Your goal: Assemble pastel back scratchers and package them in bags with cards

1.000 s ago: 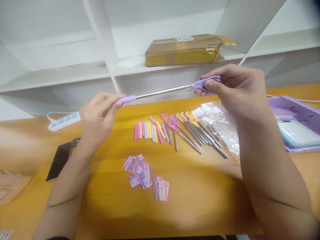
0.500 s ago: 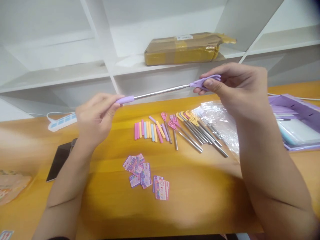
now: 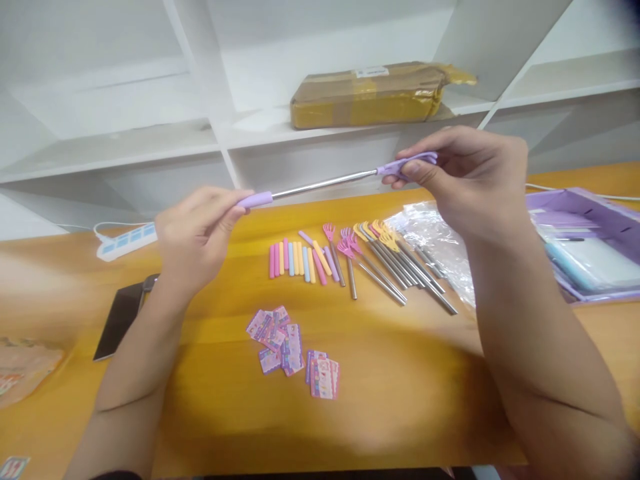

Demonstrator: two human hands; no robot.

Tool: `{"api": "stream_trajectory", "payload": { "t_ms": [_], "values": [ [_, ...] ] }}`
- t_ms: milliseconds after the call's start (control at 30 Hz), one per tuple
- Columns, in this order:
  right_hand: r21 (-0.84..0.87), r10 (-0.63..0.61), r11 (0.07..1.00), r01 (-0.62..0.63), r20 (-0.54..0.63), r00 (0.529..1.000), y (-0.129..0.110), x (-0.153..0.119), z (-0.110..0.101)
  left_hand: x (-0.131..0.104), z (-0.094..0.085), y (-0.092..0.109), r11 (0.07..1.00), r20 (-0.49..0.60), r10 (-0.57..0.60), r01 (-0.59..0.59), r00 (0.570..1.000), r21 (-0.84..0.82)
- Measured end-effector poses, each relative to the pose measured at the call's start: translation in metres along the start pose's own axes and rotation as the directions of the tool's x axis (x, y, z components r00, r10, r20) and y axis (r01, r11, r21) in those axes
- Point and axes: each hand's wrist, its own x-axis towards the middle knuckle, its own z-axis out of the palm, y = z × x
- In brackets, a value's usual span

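Note:
A purple back scratcher (image 3: 325, 183) with a metal rod is stretched between my two hands, above the table. My left hand (image 3: 195, 233) pinches the end of its purple handle sleeve. At the other end, my right hand (image 3: 465, 173) grips the purple claw head between thumb and fingers. Below lie several loose handle sleeves (image 3: 298, 259) in pink, yellow, blue and purple. To their right is a pile of metal rods with claw heads (image 3: 400, 260), mostly yellow and pink. Small printed cards (image 3: 290, 347) rest nearer to me in two groups.
Clear plastic bags (image 3: 435, 233) lie beside the rods. At the right stands a purple box (image 3: 590, 200) with packets inside. A power strip (image 3: 127, 241) and a dark phone-like slab (image 3: 119, 320) are at left. A taped carton (image 3: 370, 97) sits on the white shelf behind.
Both hands keep hold of the back scratcher. The right hand has shifted slightly left and the left hand slightly right, so they are a little closer together.

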Motion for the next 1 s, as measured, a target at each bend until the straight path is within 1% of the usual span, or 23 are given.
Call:
{"api": "stream_trajectory", "payload": {
  "t_ms": [167, 300, 400, 433, 500, 600, 700, 800, 867, 1000],
  "values": [
    [0.002, -0.093, 0.996, 0.093, -0.026, 0.995, 0.000, -0.002, 0.006, -0.001, 0.000, 0.000, 1.000, 0.004, -0.005, 0.005, 1.000, -0.003],
    [-0.036, -0.094, 0.995, 0.092, -0.057, 0.994, -0.003, -0.004, 0.013, 0.000, 0.001, 0.001, 1.000, 0.000, -0.003, 0.003, 1.000, -0.007],
    [-0.067, -0.076, 0.995, 0.074, -0.039, 0.996, -0.005, -0.007, 0.016, 0.000, 0.003, 0.004, 1.000, 0.003, 0.007, -0.007, 1.000, 0.015],
    [-0.097, -0.070, 0.993, 0.067, -0.029, 0.997, -0.005, -0.007, 0.015, 0.000, 0.003, 0.006, 1.000, -0.001, 0.013, -0.013, 1.000, 0.019],
    [-0.215, -0.051, 0.975, 0.050, 0.001, 0.999, -0.005, -0.008, 0.012, 0.000, 0.003, 0.008, 0.999, -0.012, 0.024, -0.023, 1.000, 0.022],
    [-0.431, -0.031, 0.900, 0.058, 0.070, 0.997, -0.004, -0.007, 0.004, -0.001, 0.002, 0.009, 0.997, -0.029, 0.038, -0.036, 0.999, 0.061],
    [-0.544, -0.047, 0.831, 0.115, 0.137, 0.989, -0.002, -0.005, 0.001, -0.001, 0.004, 0.006, 0.993, -0.028, 0.071, -0.068, 0.997, 0.102],
    [-0.572, -0.132, 0.797, 0.196, 0.151, 0.980, 0.002, -0.003, 0.007, -0.001, 0.006, 0.003, 0.993, -0.025, 0.087, -0.085, 0.996, 0.081],
    [-0.563, -0.168, 0.797, 0.218, 0.140, 0.976, 0.005, -0.002, 0.013, -0.001, 0.007, 0.002, 0.994, -0.027, 0.083, -0.081, 0.996, 0.067],
    [-0.543, -0.144, 0.819, 0.185, 0.117, 0.983, 0.009, -0.005, 0.019, 0.000, 0.006, 0.003, 0.993, -0.029, 0.077, -0.075, 0.997, 0.092]
  ]
}}
